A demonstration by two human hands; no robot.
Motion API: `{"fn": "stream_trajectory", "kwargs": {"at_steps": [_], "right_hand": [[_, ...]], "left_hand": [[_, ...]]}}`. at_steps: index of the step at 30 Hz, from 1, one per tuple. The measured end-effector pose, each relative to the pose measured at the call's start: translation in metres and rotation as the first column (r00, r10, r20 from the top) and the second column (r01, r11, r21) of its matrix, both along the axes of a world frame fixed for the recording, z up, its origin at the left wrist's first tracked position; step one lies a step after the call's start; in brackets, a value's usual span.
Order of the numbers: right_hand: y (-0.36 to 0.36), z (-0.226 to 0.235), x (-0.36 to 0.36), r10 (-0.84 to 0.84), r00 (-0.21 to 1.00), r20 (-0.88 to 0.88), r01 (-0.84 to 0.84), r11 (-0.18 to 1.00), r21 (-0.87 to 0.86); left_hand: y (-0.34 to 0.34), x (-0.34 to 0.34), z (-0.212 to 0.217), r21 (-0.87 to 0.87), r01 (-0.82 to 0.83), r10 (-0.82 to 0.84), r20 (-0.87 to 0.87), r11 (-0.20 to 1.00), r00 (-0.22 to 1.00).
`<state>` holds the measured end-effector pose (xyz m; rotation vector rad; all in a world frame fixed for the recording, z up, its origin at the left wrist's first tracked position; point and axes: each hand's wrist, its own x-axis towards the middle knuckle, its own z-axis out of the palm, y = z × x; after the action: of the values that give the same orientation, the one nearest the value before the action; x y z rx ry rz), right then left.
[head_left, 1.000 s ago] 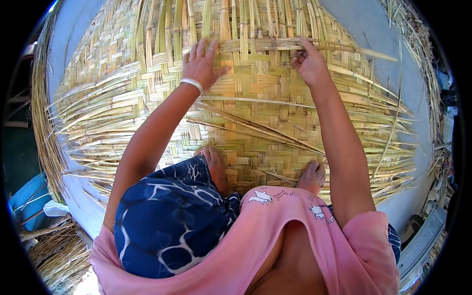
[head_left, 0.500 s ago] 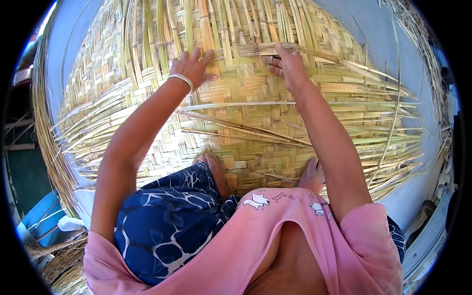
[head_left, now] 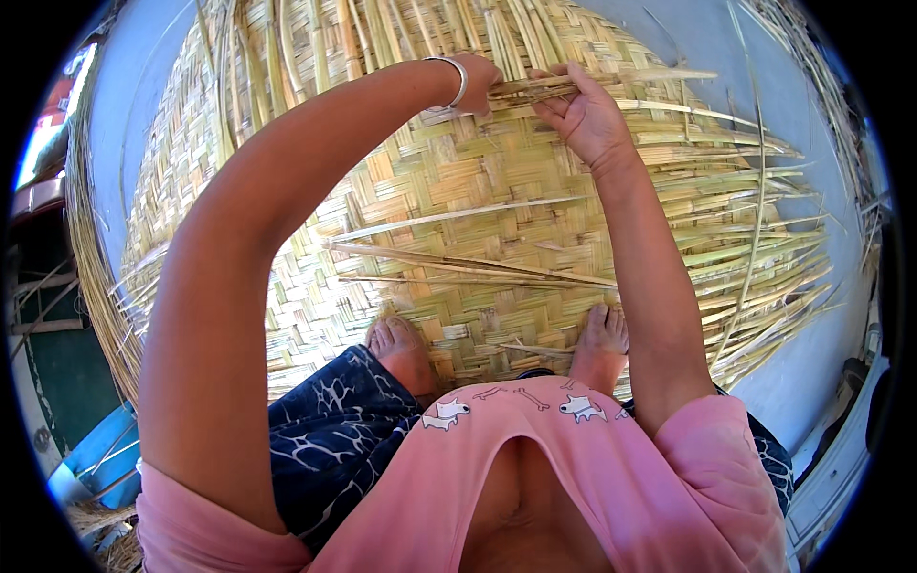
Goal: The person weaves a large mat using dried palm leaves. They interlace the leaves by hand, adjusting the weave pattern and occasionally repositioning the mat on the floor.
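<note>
A half-woven mat (head_left: 449, 196) of flat, pale green and tan cane strips lies spread beneath me. At its far part, my left hand (head_left: 476, 84), with a white bangle at the wrist, is closed around the left end of a split cane strip (head_left: 659, 75). My right hand (head_left: 583, 113) holds the same strip further right, between thumb and fingers. The strip lies crosswise over the weave, its right end sticking out past my right hand. Several upright loose strips (head_left: 380, 33) run away from me beyond my hands. The fingertips of my left hand are hidden.
Loose strips (head_left: 478, 263) lie across the mat near my bare feet (head_left: 401, 349). Unwoven ends (head_left: 764, 244) fan out on the right. Bundled long stalks (head_left: 91, 220) border the pale floor (head_left: 798, 315) at the left, and a blue object (head_left: 110, 458) sits lower left.
My left hand has moved right from the upright strips, its spread fingers closing on the crosswise strip. My right hand, still on that strip, has shifted slightly right and away from me.
</note>
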<state>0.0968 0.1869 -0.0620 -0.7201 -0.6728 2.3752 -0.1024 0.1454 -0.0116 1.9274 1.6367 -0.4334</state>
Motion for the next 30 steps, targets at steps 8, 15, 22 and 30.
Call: {"fn": "stream_trajectory", "kwargs": {"at_steps": [8, 15, 22, 30], "right_hand": [[0.048, 0.005, 0.018, 0.068, 0.981, 0.183, -0.094, 0.986, 0.14], [0.082, 0.001, -0.027, -0.02, 0.582, 0.813, -0.599, 0.665, 0.446], [0.098, -0.011, -0.072, -0.36, 0.26, 0.896, -0.926, 0.169, 0.336], [0.119, -0.03, -0.049, 0.007, 0.54, 0.841, -0.646, 0.644, 0.41]], "left_hand": [[-0.002, 0.006, -0.007, 0.071, -0.204, 0.207, -0.039, 0.976, 0.978], [-0.005, -0.034, -0.047, 0.001, -0.706, 0.691, 0.21, 0.708, 0.692], [0.004, -0.06, -0.095, -0.171, -0.751, 0.752, 0.35, 0.638, 0.559], [-0.005, -0.038, -0.045, -0.294, -0.828, 0.851, 0.388, 0.478, 0.354]]}}
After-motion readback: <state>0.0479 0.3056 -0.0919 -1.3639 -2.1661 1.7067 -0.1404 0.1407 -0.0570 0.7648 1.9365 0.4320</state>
